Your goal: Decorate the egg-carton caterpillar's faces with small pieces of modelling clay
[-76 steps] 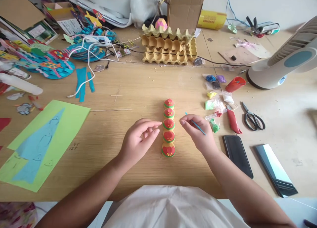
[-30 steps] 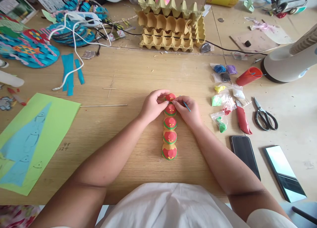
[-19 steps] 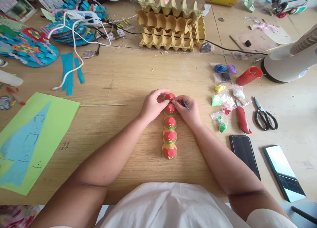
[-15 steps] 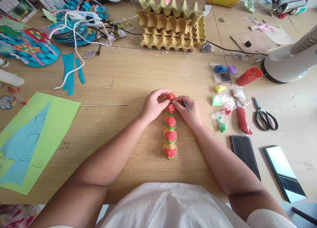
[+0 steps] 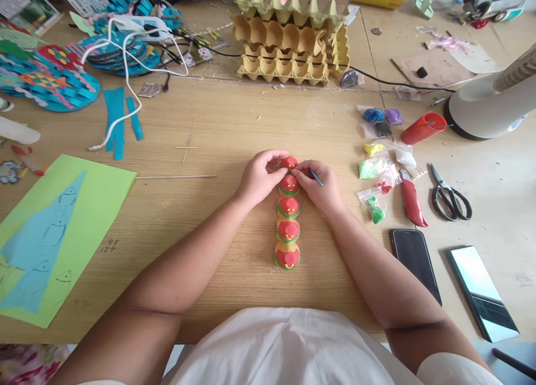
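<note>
A strip of egg-carton cups point(image 5: 288, 230) runs away from me on the table. Its several domes have red tops, green rims and small yellow faces. My left hand point(image 5: 260, 177) curls round the farthest dome, fingers behind it and thumb at its front. From the other side, my right hand point(image 5: 321, 191) closes in a pinch at that dome's front, near the left thumb. A thin blue stick point(image 5: 316, 178) pokes out of the right hand's fingers. Whatever is between the two fingertips is too small to make out.
Bags of coloured clay point(image 5: 374, 170), a red cup point(image 5: 424, 127), a red-handled cutter point(image 5: 412, 201), scissors point(image 5: 452, 201) and two phones point(image 5: 414, 262) lie to the right. Egg cartons point(image 5: 282, 67) are stacked at the back. Green paper point(image 5: 96, 206) and a white cable point(image 5: 127, 78) lie left.
Both hands stay at the farthest dome in almost the same pose. The view has shifted very slightly; nothing else has visibly moved.
</note>
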`<state>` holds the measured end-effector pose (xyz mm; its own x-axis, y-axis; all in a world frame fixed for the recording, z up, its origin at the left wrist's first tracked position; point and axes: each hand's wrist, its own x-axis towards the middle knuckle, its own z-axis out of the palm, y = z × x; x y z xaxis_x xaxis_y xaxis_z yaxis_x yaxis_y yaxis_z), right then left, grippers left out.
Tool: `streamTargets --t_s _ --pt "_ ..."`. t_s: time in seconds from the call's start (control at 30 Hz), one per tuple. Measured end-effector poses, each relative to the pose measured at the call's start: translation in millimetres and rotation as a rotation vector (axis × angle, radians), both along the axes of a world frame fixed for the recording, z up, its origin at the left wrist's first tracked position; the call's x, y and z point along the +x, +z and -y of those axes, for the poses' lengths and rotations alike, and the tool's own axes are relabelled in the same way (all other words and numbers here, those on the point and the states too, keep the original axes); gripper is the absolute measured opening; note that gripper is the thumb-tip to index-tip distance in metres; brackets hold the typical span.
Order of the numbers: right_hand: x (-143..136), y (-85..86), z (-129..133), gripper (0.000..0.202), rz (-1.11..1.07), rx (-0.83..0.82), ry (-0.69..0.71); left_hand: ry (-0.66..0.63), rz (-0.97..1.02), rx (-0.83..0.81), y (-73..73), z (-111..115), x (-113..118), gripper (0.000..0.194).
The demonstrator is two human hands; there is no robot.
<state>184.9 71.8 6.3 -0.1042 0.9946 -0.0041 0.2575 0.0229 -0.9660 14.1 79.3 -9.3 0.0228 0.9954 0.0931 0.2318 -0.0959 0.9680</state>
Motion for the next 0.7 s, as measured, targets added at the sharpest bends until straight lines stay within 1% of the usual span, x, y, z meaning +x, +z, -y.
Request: streamTargets --t_s 0.23,0.7 --pt "0.1 1.0 0.1 0.014 0.023 0.001 -0.006 0.001 -0.007 -0.002 -1.7 -0.5 -0.1 0.033" --pt "0.2 -0.8 -1.9 0.013 0.028 0.003 -0.051 -0.001 -0.018 0.001 -0.1 0.0 -0.1 0.034"
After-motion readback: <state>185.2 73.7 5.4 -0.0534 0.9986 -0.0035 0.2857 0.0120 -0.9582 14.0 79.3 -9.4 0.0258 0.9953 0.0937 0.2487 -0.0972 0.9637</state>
